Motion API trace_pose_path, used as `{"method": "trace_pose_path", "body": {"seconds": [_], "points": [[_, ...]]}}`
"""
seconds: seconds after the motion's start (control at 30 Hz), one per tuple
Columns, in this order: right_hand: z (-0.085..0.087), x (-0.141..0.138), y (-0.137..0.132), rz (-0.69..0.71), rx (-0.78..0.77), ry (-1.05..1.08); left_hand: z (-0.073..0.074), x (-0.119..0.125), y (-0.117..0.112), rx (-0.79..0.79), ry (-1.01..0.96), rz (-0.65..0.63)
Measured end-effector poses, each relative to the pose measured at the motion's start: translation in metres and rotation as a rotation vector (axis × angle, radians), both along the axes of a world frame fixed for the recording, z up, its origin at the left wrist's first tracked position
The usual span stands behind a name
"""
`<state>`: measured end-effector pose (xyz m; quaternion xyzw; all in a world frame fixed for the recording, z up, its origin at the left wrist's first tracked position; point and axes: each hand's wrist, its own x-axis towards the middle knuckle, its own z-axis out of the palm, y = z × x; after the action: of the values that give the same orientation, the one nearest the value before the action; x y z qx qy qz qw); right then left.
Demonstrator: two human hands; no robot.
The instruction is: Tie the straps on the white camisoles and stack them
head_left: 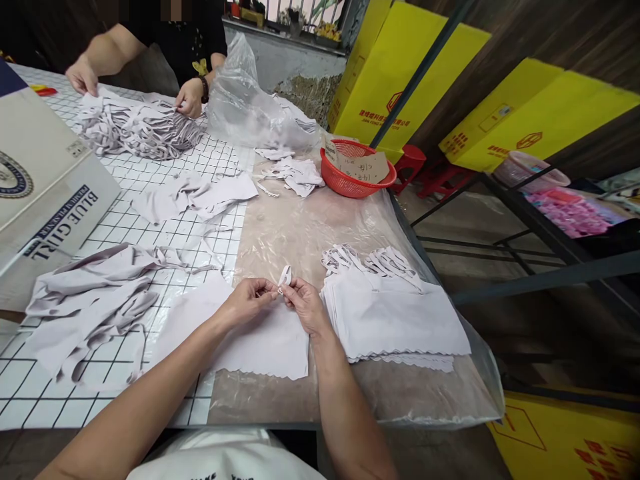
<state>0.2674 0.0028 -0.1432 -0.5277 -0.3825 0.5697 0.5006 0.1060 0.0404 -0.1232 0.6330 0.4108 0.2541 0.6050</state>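
Note:
My left hand [253, 298] and my right hand [304, 303] meet over a pale fabric piece [270, 347] with a wavy lower edge, lying flat on the table. Both hands pinch a narrow fabric strap [285, 275], which forms a small loop standing up between the fingertips. Just right of my right hand lies a neat stack of similar fabric pieces [395, 313], their straps [370, 263] bunched along the top. A loose heap of pale strapped fabric [100, 300] sits to the left of my left hand.
Across the table a person's hands [190, 99] handle a big bundle of fabric [135, 127]. A red basket [355, 190] holding cardboard stands at the right edge. At left is a cardboard box [55, 180]; yellow boxes [390, 80] stand beyond. Clear plastic [280, 233] covers part of the table.

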Motion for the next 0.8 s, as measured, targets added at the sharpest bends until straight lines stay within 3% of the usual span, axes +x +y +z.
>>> {"method": "trace_pose_path", "body": {"seconds": [0.2,0.4,0.5,0.8], "points": [[-0.001,0.000,0.001,0.000,0.032,-0.041,-0.001,-0.001,0.002,0.039,0.054,-0.015],[-0.003,0.004,0.000,-0.013,0.067,-0.130,-0.011,-0.007,-0.004,0.422,0.364,-0.155],[-0.003,0.005,-0.002,0.033,0.075,-0.151,-0.015,-0.007,-0.009,0.537,0.462,-0.227],[0.000,-0.001,-0.007,0.273,0.193,-0.302,-0.014,-0.025,-0.012,0.471,0.471,-0.220]]}}
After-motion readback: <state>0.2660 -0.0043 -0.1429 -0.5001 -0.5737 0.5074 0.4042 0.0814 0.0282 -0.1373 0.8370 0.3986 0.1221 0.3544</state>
